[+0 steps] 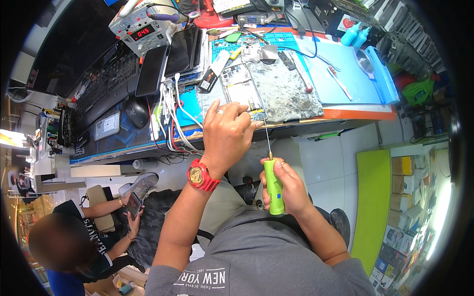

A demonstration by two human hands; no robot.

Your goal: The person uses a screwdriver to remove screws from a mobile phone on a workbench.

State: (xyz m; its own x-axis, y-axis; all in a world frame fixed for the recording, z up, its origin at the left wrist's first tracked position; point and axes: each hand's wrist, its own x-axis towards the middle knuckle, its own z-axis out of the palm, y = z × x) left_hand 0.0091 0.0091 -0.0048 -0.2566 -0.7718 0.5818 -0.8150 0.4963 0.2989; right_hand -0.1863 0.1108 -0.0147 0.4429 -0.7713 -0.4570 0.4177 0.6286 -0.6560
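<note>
An opened phone [240, 88] with its inner parts bare lies on the stained grey work mat [291, 93]. My left hand [228, 130], a red watch [203, 176] on its wrist, grips the lower end of this phone with bent fingers and the thumb near its bottom edge. The fingers hide part of the phone. Nearer to my body, my right hand [291, 190] is closed around a green-handled tool [273, 187] with a long thin metal shaft. The shaft points away from me, its tip at the phone's lower right corner; whether it touches cannot be told.
White cables [178, 106] hang over the table edge on the left, near a dark phone [151, 71] and a mouse [136, 111]. A toothbrush [339, 83] lies on the light-blue mat [316, 74]. A seated person [89, 232] holds a phone at lower left.
</note>
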